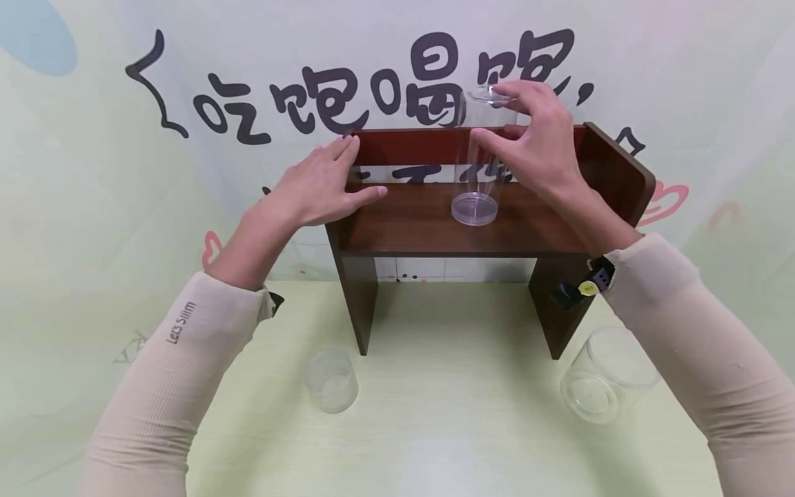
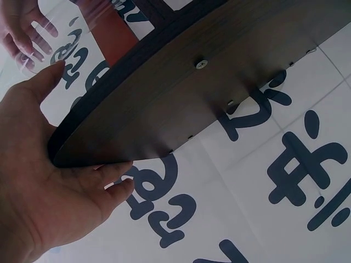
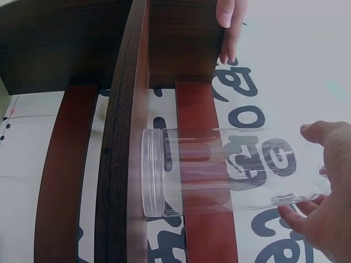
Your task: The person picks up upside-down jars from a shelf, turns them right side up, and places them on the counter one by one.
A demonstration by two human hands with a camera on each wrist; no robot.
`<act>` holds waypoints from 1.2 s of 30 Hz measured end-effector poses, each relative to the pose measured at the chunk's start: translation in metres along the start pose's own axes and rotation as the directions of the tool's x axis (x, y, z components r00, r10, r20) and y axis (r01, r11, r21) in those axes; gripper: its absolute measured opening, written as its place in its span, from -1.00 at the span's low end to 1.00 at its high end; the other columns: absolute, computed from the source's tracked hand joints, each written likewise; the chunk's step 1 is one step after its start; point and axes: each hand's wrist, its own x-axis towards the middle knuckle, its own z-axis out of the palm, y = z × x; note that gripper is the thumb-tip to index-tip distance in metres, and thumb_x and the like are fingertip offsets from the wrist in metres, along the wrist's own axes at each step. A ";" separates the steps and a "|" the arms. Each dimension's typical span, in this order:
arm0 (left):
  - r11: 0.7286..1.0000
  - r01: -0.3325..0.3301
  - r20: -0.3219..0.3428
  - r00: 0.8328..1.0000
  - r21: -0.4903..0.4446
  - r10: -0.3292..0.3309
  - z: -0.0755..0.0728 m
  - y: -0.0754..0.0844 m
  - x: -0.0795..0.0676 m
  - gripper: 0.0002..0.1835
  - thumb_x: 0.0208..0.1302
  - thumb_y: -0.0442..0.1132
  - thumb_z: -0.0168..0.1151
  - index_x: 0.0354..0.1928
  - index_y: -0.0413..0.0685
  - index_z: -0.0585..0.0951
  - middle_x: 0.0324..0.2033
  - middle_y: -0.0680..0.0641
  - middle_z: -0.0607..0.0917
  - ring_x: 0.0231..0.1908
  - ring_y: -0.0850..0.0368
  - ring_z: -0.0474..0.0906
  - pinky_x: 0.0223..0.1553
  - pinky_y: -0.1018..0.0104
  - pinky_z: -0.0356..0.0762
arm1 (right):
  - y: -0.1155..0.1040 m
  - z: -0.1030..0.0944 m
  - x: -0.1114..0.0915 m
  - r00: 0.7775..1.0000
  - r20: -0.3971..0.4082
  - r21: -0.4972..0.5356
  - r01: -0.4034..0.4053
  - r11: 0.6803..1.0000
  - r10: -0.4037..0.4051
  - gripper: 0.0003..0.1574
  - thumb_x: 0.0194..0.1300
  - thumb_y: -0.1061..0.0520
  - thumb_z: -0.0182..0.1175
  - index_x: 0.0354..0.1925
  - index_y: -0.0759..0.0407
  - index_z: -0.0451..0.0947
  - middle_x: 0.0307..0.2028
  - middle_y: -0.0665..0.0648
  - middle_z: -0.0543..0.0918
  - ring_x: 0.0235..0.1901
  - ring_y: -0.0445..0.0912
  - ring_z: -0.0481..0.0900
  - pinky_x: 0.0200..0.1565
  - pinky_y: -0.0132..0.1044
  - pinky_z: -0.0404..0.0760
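A tall clear jar (image 1: 475, 172) stands upright on the upper board of a dark brown wooden shelf (image 1: 410, 231). My right hand (image 1: 540, 138) holds this jar near its top, thumb on one side and fingers on the other. In the right wrist view, the ringed end of the jar (image 3: 153, 172) meets the board, and the right hand (image 3: 329, 181) is around the opposite end. My left hand (image 1: 319, 183) rests on the shelf's left side panel, fingers extended. The left wrist view shows that panel (image 2: 164, 104) between the thumb and fingers of the left hand (image 2: 71, 181), the thumb raised off it.
A short clear container (image 1: 331, 379) stands on the pale table (image 1: 447, 421) left of the shelf's legs. A wider clear jar (image 1: 609, 376) is at the right, near my sleeve. Behind hangs a cloth (image 1: 279, 55) with large black characters.
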 end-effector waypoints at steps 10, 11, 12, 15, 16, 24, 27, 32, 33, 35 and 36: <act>1.000 -0.002 -0.001 1.000 -0.002 0.002 0.002 0.000 0.000 0.12 0.47 0.46 -0.04 0.71 -0.15 -0.16 0.71 -0.18 -0.10 0.66 -0.32 -0.13 0.57 -0.33 0.05 | -0.006 -0.012 -0.014 0.999 -0.033 0.028 0.044 0.999 -0.043 -0.25 0.28 0.10 0.53 0.38 0.19 0.56 0.27 0.18 0.53 0.28 -0.02 0.62 0.16 -0.29 0.69; 1.000 -0.003 -0.001 1.000 -0.003 0.003 0.002 0.000 0.000 0.12 0.47 0.46 -0.04 0.71 -0.15 -0.16 0.71 -0.18 -0.10 0.66 -0.32 -0.13 0.57 -0.34 0.05 | -0.006 -0.013 -0.015 0.998 -0.035 0.032 0.047 0.998 -0.046 -0.25 0.28 0.10 0.53 0.38 0.20 0.57 0.27 0.17 0.54 0.28 -0.02 0.62 0.16 -0.29 0.70; 1.000 -0.004 0.000 1.000 -0.002 0.004 0.002 -0.001 0.000 0.12 0.47 0.46 -0.04 0.71 -0.15 -0.16 0.71 -0.19 -0.10 0.66 -0.33 -0.13 0.57 -0.33 0.04 | -0.007 -0.014 -0.017 0.998 -0.037 0.036 0.050 0.998 -0.048 -0.26 0.28 0.11 0.54 0.37 0.21 0.57 0.27 0.17 0.54 0.28 -0.01 0.62 0.16 -0.29 0.69; 1.000 -0.007 -0.001 1.000 -0.002 0.007 0.003 -0.002 0.000 0.12 0.47 0.46 -0.04 0.71 -0.16 -0.16 0.70 -0.19 -0.10 0.65 -0.35 -0.13 0.57 -0.34 0.04 | -0.008 -0.018 -0.022 0.998 -0.039 0.051 0.051 0.997 -0.049 -0.26 0.27 0.13 0.53 0.37 0.23 0.57 0.27 0.16 0.54 0.28 0.02 0.63 0.18 -0.29 0.68; 1.000 -0.008 -0.001 1.000 -0.002 0.008 0.003 -0.002 0.000 0.13 0.47 0.46 -0.04 0.71 -0.16 -0.16 0.71 -0.19 -0.10 0.65 -0.35 -0.13 0.57 -0.34 0.03 | -0.008 -0.019 -0.024 0.998 -0.041 0.053 0.050 0.997 -0.048 -0.26 0.27 0.13 0.53 0.36 0.22 0.57 0.27 0.16 0.55 0.28 0.03 0.64 0.18 -0.29 0.68; 1.000 -0.002 0.001 1.000 -0.004 0.002 0.003 -0.002 0.000 0.14 0.46 0.47 -0.04 0.71 -0.13 -0.19 0.71 -0.18 -0.11 0.65 -0.34 -0.14 0.57 -0.35 0.04 | -0.014 -0.031 -0.037 0.996 -0.064 0.096 0.075 0.993 -0.069 -0.28 0.26 0.19 0.53 0.35 0.20 0.59 0.23 0.16 0.57 0.25 0.02 0.66 0.18 -0.32 0.67; 1.000 -0.004 0.000 1.000 -0.003 0.004 0.002 -0.001 0.001 0.13 0.47 0.47 -0.04 0.71 -0.13 -0.19 0.70 -0.19 -0.11 0.65 -0.34 -0.14 0.56 -0.35 0.06 | -0.016 -0.036 -0.043 0.994 -0.075 0.116 0.086 0.990 -0.077 -0.30 0.24 0.22 0.53 0.33 0.19 0.60 0.22 0.15 0.58 0.20 0.00 0.69 0.15 -0.35 0.68; 1.000 -0.007 -0.004 1.000 -0.006 0.007 0.002 0.000 0.001 0.13 0.47 0.46 -0.04 0.71 -0.15 -0.19 0.71 -0.19 -0.11 0.66 -0.34 -0.14 0.57 -0.34 0.04 | -0.019 -0.043 -0.054 0.990 -0.088 0.117 0.119 0.986 -0.109 -0.31 0.21 0.27 0.53 0.30 0.20 0.63 0.20 0.11 0.61 0.08 -0.10 0.69 0.09 -0.40 0.70; 1.000 -0.006 -0.005 1.000 -0.009 0.006 0.002 0.000 0.001 0.13 0.47 0.46 -0.04 0.71 -0.15 -0.19 0.71 -0.19 -0.11 0.66 -0.34 -0.14 0.57 -0.34 0.04 | -0.020 -0.044 -0.057 0.989 -0.089 0.127 0.128 0.984 -0.117 -0.32 0.21 0.28 0.53 0.30 0.22 0.63 0.19 0.10 0.62 0.07 -0.10 0.68 0.08 -0.40 0.70; 1.000 -0.007 -0.008 1.000 -0.010 0.007 0.002 0.000 0.002 0.13 0.47 0.46 -0.04 0.71 -0.14 -0.19 0.71 -0.19 -0.11 0.66 -0.34 -0.14 0.57 -0.34 0.04 | -0.021 -0.046 -0.062 0.987 -0.091 0.147 0.144 0.979 -0.132 -0.34 0.21 0.31 0.52 0.28 0.24 0.64 0.19 0.04 0.63 0.06 -0.10 0.67 0.07 -0.40 0.71; 1.000 -0.006 -0.008 1.000 -0.010 0.006 0.002 0.000 0.002 0.13 0.47 0.46 -0.05 0.71 -0.14 -0.20 0.71 -0.18 -0.11 0.66 -0.32 -0.15 0.58 -0.33 0.03 | -0.022 -0.048 -0.065 0.987 -0.092 0.157 0.148 0.976 -0.134 -0.34 0.20 0.33 0.52 0.27 0.25 0.65 0.18 0.03 0.63 0.06 -0.09 0.67 0.06 -0.40 0.71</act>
